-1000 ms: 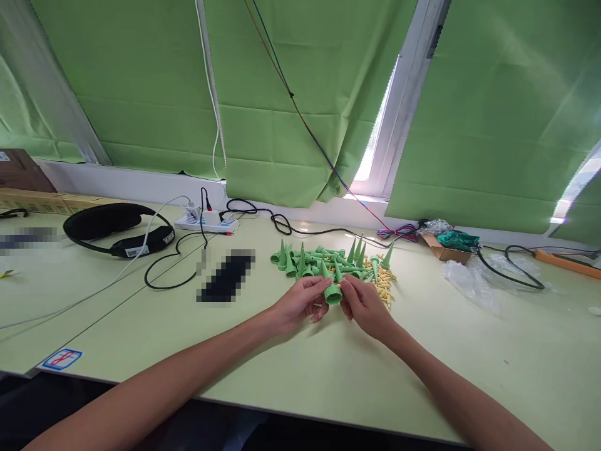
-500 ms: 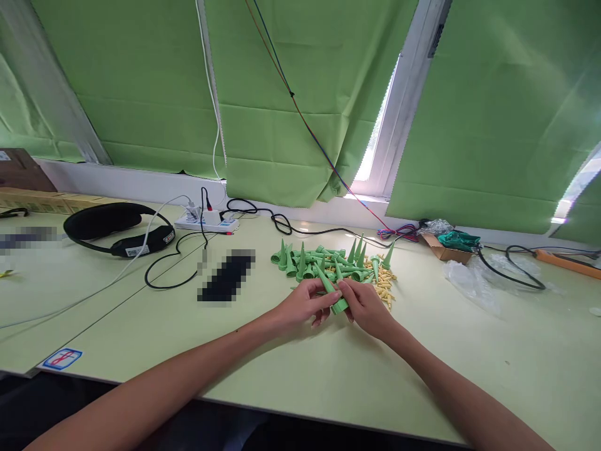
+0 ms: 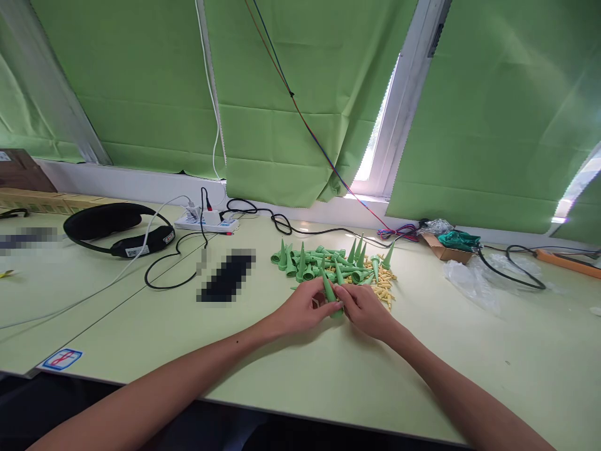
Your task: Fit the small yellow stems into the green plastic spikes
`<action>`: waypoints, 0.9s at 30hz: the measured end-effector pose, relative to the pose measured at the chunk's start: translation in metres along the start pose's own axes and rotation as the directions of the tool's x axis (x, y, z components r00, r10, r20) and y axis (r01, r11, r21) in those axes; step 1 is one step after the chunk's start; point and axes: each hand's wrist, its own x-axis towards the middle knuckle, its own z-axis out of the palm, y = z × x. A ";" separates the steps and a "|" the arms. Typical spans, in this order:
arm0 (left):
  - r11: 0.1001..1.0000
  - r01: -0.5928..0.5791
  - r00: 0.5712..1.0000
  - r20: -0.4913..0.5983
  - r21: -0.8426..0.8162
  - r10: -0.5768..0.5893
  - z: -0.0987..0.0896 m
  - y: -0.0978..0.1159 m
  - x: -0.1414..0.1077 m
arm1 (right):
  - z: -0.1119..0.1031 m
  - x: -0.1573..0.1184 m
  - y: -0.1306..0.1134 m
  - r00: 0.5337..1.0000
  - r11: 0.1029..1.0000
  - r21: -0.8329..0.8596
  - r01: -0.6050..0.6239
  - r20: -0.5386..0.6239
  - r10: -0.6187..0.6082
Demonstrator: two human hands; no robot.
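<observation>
Between my two hands is a green plastic cone, its narrow tip pointing up and away from me and its wide end toward me. My left hand is closed around the cone's left side, thumb across its lower part. Fingers of my right hand pinch at its right side near the wide end; whether they hold some small piece too is hidden. Just behind lies a pile of similar green cones, some upright and some on their sides. Small yellowish pointed pieces are scattered by the pile's right side.
A power strip with plugs and cables stands along the back. To the left are a black headband-like device and a blurred dark object. At right sit a small cardboard box, clear plastic wrap and a black cable.
The cone in my hands has tipped more upright, its wide end lowering behind my fingers. Both hands have shifted slightly; the pile looks the same.
</observation>
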 end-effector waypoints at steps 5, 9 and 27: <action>0.995 -0.057 0.998 0.012 0.084 0.056 -0.001 0.000 0.000 | 0.000 0.000 -0.002 1.000 1.000 0.010 -0.013 0.009 0.013; 0.989 -0.069 0.997 -0.023 0.130 0.072 0.000 0.000 0.000 | 0.000 0.000 -0.001 1.000 1.000 0.017 -0.016 0.005 0.016; 0.978 -0.117 0.993 -0.005 0.172 0.120 0.002 0.000 -0.001 | 0.003 0.000 0.001 0.999 0.998 0.027 -0.048 -0.009 0.048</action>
